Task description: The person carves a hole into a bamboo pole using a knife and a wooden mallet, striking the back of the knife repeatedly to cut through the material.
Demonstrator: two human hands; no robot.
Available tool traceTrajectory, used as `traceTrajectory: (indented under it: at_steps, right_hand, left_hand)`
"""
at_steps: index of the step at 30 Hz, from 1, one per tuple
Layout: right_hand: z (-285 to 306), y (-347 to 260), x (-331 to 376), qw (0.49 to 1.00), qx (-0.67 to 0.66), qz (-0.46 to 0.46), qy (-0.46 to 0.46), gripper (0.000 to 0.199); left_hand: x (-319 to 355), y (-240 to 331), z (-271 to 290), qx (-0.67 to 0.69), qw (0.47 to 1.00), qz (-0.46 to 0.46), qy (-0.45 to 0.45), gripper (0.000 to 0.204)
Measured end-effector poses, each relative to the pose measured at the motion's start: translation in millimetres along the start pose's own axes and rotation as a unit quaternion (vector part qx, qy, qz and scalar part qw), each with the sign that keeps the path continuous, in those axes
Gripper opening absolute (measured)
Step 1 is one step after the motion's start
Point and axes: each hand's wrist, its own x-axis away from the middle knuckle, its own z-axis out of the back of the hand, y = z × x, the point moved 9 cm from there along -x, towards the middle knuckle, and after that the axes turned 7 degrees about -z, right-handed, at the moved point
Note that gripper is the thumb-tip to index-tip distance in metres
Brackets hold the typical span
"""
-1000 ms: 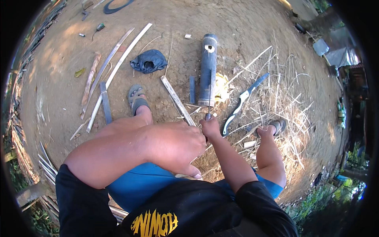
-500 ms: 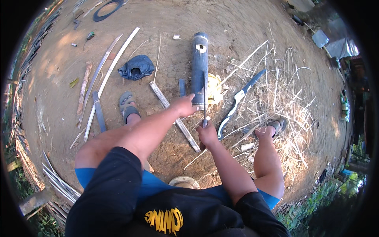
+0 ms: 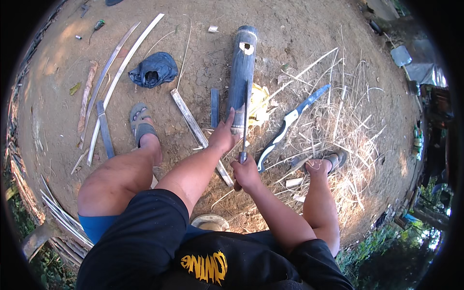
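A dark bamboo tube (image 3: pixel 241 63) lies lengthwise before me, with a pale-edged hole near its far end. My left hand (image 3: pixel 223 137) grips the left side of its near end, the index finger stretched along the tube; the other fingers are partly hidden. My right hand (image 3: pixel 246 173) is closed round the handle of a long knife (image 3: pixel 245 116). The thin blade points away from me, edge-on along the tube's right side; whether it touches the tube is unclear. A yellow thing (image 3: pixel 258 104), partly hidden, lies right beside the tube.
A folding saw (image 3: pixel 285 124) with a white and black handle lies to the right, next to scattered pale shavings (image 3: pixel 348 145). On the left are a wooden stick (image 3: pixel 193 123), a dark crumpled bag (image 3: pixel 157 69) and long bamboo strips (image 3: pixel 121 77). My sandalled feet stand either side.
My view has shifted, so most ground items appear displaced left. My left hand's index finger now points farther up along the tube. The knife remains in my right hand alongside the tube.
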Motion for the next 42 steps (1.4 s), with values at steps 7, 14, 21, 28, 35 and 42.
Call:
traceTrajectory:
  at_steps: [7,14,21,28,35,42]
  right_hand:
    - [20.1,-111.4,58.9,0.963,-0.188,-0.076,-0.176,0.02]
    - [56.7,-154.9,65.3,0.951,-0.265,-0.027,-0.159,0.019]
    - [16.2,16.2,42.9,0.97,0.232,0.052,0.048,0.033]
    - [47.6,-22.5,45.8,0.982,-0.171,0.073,0.011,0.025]
    - [31.2,-14.9,47.3,0.994,-0.085,0.046,0.044,0.027]
    - [14.6,12.8,53.2,0.992,-0.123,0.004,0.027,0.026]
  left_hand:
    - [-2.0,-1.4,-3.1,-0.002,1.0,0.015,-0.008,0.104]
    - [0.9,0.0,-0.3,0.005,1.0,0.003,0.01,0.104]
    - [10.6,-1.3,1.8,0.019,1.0,-0.003,0.0,0.109]
    - [14.0,-9.5,12.8,0.05,0.998,-0.023,0.024,0.116]
    - [13.1,-28.6,9.6,0.082,0.996,0.013,0.018,0.111]
    - [-4.2,-32.3,6.9,0.061,0.995,0.073,0.032,0.112]
